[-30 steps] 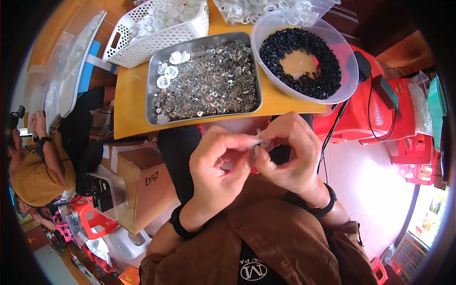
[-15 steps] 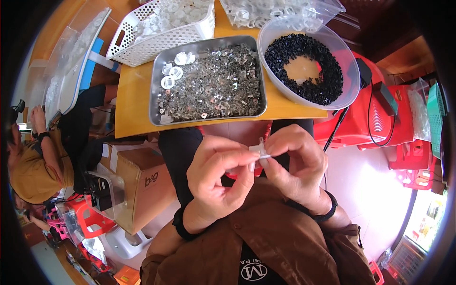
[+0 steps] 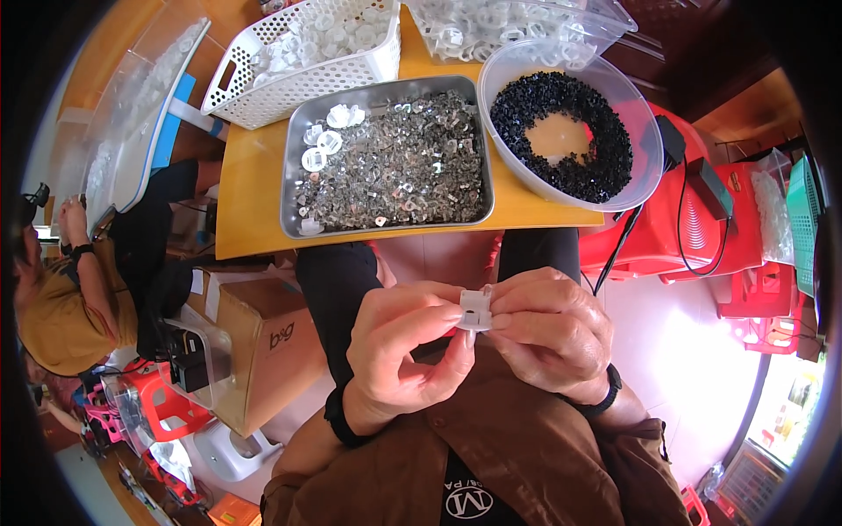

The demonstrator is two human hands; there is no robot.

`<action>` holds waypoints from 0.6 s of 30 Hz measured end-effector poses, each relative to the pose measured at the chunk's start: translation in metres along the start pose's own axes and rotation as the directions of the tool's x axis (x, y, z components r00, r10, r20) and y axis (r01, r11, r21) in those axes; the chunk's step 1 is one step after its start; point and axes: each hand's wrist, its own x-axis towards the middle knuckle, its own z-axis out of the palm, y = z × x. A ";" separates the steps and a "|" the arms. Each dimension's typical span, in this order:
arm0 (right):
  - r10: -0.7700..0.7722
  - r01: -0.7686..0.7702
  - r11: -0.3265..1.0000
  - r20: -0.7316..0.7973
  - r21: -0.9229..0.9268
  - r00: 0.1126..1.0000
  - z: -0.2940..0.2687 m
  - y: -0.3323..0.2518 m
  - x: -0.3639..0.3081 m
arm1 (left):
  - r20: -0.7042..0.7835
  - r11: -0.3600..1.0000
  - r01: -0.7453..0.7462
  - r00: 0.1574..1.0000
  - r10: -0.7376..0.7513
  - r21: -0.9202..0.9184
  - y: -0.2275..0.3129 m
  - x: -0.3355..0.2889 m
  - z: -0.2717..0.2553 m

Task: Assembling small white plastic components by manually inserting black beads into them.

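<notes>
Between my two hands, over my lap, is a small white plastic part (image 3: 475, 309) with a squarish body and a flat rim. My left hand (image 3: 408, 337) pinches it from the left with thumb and forefinger. From the right, the fingertips of my right hand (image 3: 553, 329) press against its side; they cover part of it. Just beyond the hands, on the table, a metal tray (image 3: 386, 230) holds a heap of tiny metal pieces, with several round white plastic parts (image 3: 329, 142) at its left end.
A clear round bowl (image 3: 645, 167) of small black pieces stands right of the tray on the wooden table (image 3: 254, 202). Behind are a white perforated basket (image 3: 307, 86) and a clear bin (image 3: 605, 17) of white parts. A cardboard box (image 3: 263, 351) stands left; another person (image 3: 74, 298) sits beyond.
The white part has been turned, so its squarish body now faces up. My hands have moved slightly down, and the right fingers have shifted closer around the part.
</notes>
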 end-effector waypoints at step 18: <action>0.519 -0.521 0.842 0.053 0.141 0.853 0.006 -0.009 -0.003 | 0.183 0.961 0.190 0.956 -0.227 0.202 -0.002 0.010 -0.009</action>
